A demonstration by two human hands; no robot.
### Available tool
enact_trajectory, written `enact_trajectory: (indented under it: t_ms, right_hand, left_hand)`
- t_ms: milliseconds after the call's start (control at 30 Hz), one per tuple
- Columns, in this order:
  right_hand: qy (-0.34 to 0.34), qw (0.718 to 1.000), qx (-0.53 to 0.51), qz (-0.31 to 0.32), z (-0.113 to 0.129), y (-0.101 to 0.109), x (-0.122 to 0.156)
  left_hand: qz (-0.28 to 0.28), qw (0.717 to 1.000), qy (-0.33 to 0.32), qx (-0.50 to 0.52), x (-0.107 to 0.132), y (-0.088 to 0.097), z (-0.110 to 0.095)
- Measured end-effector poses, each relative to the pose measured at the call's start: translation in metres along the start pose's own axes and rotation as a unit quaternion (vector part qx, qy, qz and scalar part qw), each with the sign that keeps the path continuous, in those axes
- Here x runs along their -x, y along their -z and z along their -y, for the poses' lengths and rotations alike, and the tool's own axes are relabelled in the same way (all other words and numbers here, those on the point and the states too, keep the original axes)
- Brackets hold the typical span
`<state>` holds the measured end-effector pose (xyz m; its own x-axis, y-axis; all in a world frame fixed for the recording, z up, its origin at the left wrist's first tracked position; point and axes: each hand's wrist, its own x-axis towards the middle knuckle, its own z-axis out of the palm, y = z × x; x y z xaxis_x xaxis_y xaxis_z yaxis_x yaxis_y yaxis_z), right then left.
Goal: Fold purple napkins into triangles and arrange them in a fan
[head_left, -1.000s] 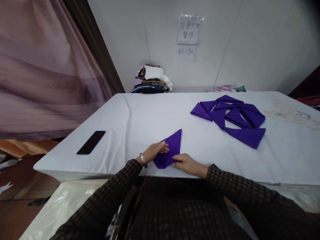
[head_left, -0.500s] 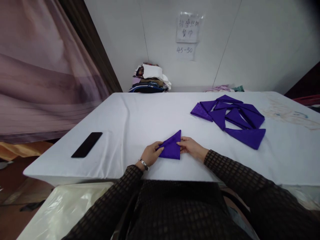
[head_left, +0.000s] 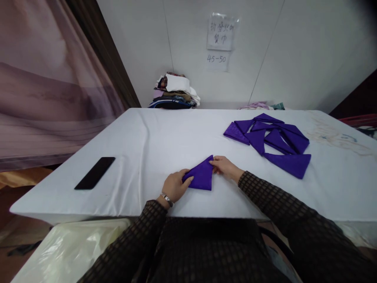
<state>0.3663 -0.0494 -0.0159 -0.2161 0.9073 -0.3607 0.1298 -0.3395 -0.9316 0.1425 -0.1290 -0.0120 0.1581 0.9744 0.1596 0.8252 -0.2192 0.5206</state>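
Soft, even room light falls over my white cloth-covered counter (head_left: 165,133); shadows stay faint. The wide lens bows the edges and darkens the corners. The pale handwritten wall notice (head_left: 222,33) looks slightly blurred.

Both arms are covered to the wrist in long dark sleeves, a brown-black fabric crossed by a fine grid of lighter lines that forms small squares. The same checked material runs across the torso at the bottom of the view. On the wrist of the left hand (head_left: 173,185) sits a slim silver-coloured bracelet or watch band. The right hand (head_left: 225,167) is bare, with the cuff ending snug at the wrist.
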Motion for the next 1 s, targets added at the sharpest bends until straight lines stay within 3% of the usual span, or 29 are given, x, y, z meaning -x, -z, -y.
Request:
enact_trajectory:
  t_ms: [233,600,1000]
  right_hand:
    - [0.027,0.998,0.064,-0.008,0.005,0.002,-0.006]
    - [0.075,0.971,0.228,-0.022,0.002,0.004,-0.024]
    - [0.081,0.936,0.340,-0.038,0.008,0.007,-0.029]
  left_hand:
    - [-0.050,0.997,0.032,-0.048,0.011,-0.004,0.006]
    - [-0.088,0.996,0.000,-0.034,0.008,-0.011,0.015]
    - [-0.082,0.996,0.014,-0.038,0.007,-0.015,0.020]
